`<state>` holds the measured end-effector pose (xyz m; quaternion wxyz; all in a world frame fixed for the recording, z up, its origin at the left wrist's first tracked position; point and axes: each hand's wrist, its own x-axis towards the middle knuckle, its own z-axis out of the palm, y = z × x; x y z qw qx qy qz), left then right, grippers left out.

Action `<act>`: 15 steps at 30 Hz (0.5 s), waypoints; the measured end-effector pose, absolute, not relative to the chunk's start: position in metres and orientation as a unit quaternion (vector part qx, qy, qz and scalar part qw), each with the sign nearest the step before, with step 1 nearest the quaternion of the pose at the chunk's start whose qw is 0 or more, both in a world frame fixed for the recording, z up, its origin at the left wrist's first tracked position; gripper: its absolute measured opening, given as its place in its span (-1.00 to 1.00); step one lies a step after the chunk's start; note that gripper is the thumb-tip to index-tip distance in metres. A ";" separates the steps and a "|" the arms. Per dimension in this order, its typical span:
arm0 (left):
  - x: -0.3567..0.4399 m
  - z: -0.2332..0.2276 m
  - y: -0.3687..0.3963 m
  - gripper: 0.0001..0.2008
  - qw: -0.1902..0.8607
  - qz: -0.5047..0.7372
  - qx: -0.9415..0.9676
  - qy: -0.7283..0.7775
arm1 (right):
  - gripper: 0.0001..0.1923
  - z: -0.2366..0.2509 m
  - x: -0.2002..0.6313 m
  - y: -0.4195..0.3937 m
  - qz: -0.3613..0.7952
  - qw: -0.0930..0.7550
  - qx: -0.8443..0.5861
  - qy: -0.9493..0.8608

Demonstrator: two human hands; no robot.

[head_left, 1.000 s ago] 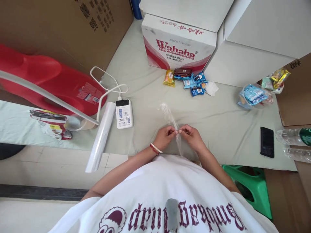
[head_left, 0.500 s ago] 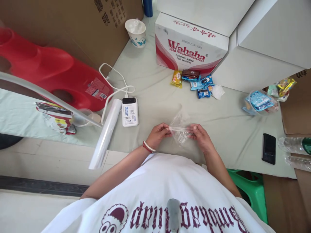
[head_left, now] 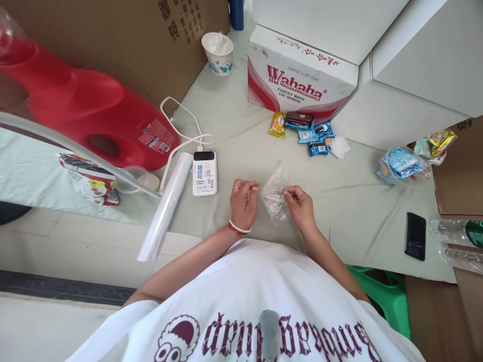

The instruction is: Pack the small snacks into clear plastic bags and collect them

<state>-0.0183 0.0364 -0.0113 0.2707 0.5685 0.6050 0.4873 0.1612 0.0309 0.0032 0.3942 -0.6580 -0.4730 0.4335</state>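
Near the middle of the frame, the left hand is loosely curled with thumb and fingertips drawn together, and it seems to have let go of the clear plastic bag, though the film is too faint to be sure; the right hand pinches the bag's edge. Left of them lie a red jug, a plastic roll and a power bank. Toward the upper right sit snack packets below a white box, and a phone lies at far right.
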 end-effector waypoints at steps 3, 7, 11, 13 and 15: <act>-0.011 -0.012 0.053 -0.73 0.236 0.406 0.634 0.614 | -0.72 0.005 0.160 0.029 0.434 0.392 -0.653 -0.480; 0.007 -0.023 0.074 -0.78 0.238 0.295 0.687 0.619 | -0.72 0.005 0.162 0.027 0.435 0.397 -0.648 -0.483; 0.014 -0.037 0.083 -0.80 0.303 0.311 0.675 0.596 | -0.71 0.000 0.172 0.025 0.432 0.408 -0.658 -0.462; 0.013 -0.041 0.081 -0.80 0.339 0.348 0.649 0.586 | -0.70 -0.002 0.178 0.024 0.440 0.411 -0.667 -0.439; 0.011 -0.042 0.079 -0.80 0.369 0.373 0.621 0.583 | -0.70 -0.005 0.182 0.022 0.447 0.410 -0.673 -0.423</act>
